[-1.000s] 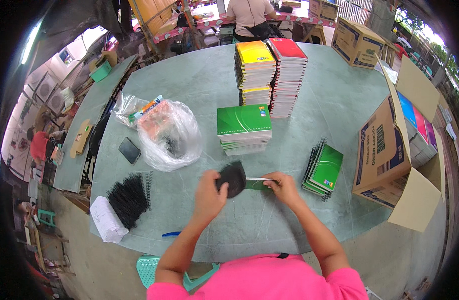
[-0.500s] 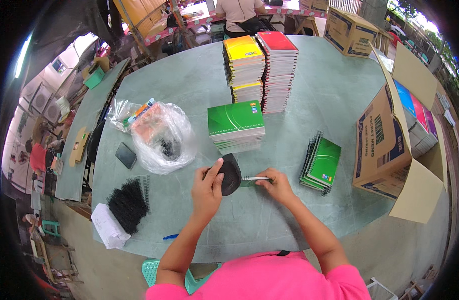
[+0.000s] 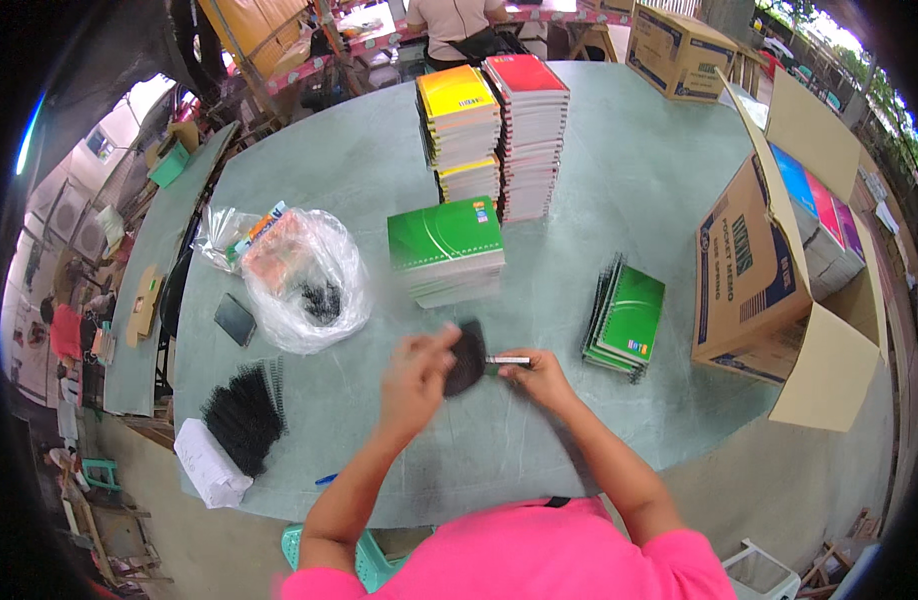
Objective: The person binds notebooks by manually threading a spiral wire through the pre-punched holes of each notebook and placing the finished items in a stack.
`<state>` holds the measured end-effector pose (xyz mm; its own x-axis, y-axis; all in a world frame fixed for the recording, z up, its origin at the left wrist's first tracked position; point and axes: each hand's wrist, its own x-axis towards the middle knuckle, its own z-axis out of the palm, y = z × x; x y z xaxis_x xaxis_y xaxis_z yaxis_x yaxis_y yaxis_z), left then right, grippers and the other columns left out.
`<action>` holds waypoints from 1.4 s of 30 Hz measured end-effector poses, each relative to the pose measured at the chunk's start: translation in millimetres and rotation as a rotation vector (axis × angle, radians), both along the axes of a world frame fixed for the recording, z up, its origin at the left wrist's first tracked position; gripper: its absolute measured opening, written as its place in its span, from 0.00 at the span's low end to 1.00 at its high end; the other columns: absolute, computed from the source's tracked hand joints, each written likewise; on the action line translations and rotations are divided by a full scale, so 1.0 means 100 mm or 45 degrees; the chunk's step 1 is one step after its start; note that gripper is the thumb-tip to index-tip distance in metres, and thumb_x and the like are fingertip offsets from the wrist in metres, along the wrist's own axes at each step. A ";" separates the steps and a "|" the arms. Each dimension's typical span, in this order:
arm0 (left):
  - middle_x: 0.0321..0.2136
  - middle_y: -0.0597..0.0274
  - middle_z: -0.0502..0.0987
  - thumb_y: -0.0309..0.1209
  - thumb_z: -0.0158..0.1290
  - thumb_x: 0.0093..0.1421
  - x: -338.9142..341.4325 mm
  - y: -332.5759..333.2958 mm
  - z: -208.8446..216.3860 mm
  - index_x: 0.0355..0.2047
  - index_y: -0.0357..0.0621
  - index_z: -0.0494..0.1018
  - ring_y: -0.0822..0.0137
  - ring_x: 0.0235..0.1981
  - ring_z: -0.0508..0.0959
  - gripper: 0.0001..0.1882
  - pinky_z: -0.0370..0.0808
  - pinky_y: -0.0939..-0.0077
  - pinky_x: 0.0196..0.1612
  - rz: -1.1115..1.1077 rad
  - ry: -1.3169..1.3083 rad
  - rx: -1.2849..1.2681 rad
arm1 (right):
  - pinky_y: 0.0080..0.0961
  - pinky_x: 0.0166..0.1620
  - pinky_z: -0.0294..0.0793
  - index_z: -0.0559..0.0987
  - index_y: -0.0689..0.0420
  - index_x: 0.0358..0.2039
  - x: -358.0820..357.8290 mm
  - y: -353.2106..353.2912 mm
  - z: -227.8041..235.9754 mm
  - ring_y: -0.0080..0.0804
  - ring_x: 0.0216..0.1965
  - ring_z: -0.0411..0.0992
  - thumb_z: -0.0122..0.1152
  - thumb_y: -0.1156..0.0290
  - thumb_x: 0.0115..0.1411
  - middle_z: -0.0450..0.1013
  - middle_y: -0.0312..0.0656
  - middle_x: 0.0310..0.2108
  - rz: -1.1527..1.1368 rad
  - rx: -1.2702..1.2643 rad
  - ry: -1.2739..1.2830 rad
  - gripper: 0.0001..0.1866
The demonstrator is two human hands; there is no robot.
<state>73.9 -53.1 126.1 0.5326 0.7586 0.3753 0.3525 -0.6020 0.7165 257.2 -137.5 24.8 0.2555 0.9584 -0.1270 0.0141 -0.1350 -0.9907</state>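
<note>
Near the middle front of the table, my left hand (image 3: 416,372), blurred by motion, holds a black, rounded, ridged pad (image 3: 467,358) at its fingertips. My right hand (image 3: 541,376) pinches a small notebook (image 3: 509,360) seen edge-on, a bit of green cover showing below its white pages. The notebook's left end meets the pad, and the exact contact there is too blurred to make out. Just beyond my hands stands a stack of notebooks with green covers (image 3: 446,235), their edges lined with punched holes. To the right lies a smaller pile of spiral-bound green notebooks (image 3: 631,318).
Tall stacks of yellow notebooks (image 3: 459,95) and red notebooks (image 3: 527,78) stand farther back. At left are a clear plastic bag (image 3: 314,270), a dark phone (image 3: 235,320), black spiral coils (image 3: 244,415) and white paper (image 3: 211,463). An open carton (image 3: 744,275) holds more notebooks at right.
The whole view has shifted slightly. My left hand has moved against the pad and blurs. My right hand still holds the notebook against it, now a little more tilted.
</note>
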 end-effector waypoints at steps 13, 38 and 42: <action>0.34 0.52 0.73 0.27 0.54 0.53 0.01 -0.13 0.00 0.43 0.40 0.71 0.55 0.37 0.74 0.16 0.69 0.67 0.40 -0.154 0.081 -0.146 | 0.19 0.42 0.68 0.78 0.58 0.38 -0.01 0.01 -0.02 0.20 0.36 0.71 0.58 0.80 0.52 0.77 0.36 0.34 -0.152 0.021 0.069 0.11; 0.27 0.67 0.72 0.38 0.55 0.52 0.02 0.01 -0.57 0.35 0.49 0.72 0.66 0.31 0.73 0.12 0.64 0.68 0.35 -0.318 0.549 0.599 | 0.29 0.33 0.72 0.79 0.54 0.35 -0.18 -0.15 0.51 0.39 0.30 0.73 0.61 0.72 0.49 0.73 0.40 0.28 -0.076 0.236 -1.152 0.10; 0.25 0.66 0.71 0.36 0.55 0.51 0.06 -0.01 -0.60 0.32 0.49 0.72 0.64 0.30 0.73 0.09 0.64 0.66 0.35 -0.293 0.574 0.556 | 0.21 0.29 0.74 0.77 0.57 0.37 -0.23 -0.13 0.54 0.27 0.28 0.75 0.55 0.75 0.57 0.75 0.38 0.29 -0.052 -0.242 0.020 0.07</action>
